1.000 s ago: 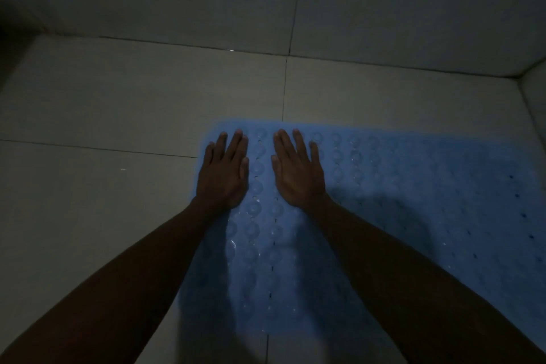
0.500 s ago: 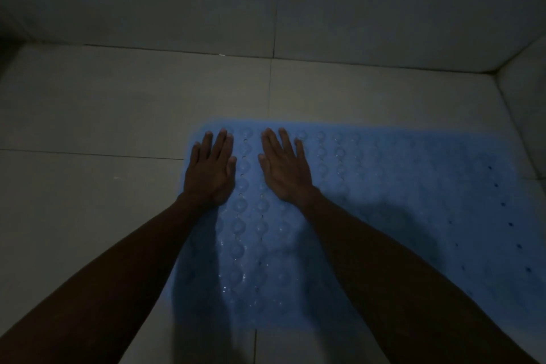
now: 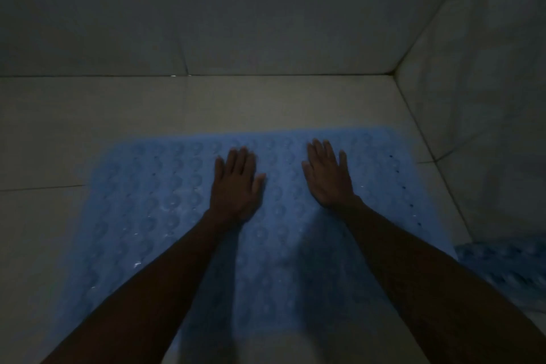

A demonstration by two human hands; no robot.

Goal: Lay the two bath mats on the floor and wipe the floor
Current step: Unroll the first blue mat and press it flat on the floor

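Right now both palms press flat on the blue bath mat, fingers spread, gripping nothing: left hand mid-mat, right hand nearer the right edge. The mat lies on the tiled floor, its long axis running left to right. The second mat shows crumpled near the right wall, nearer the right hand. No containers visible.

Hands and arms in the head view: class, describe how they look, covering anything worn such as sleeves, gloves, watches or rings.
Both arms are bare up to the frame's lower edge: no sleeves show. The left hand and right hand wear no gloves, and no watch or bracelet shows at either wrist. No rings can be made out, though the dim light leaves fine detail on the fingers uncertain.
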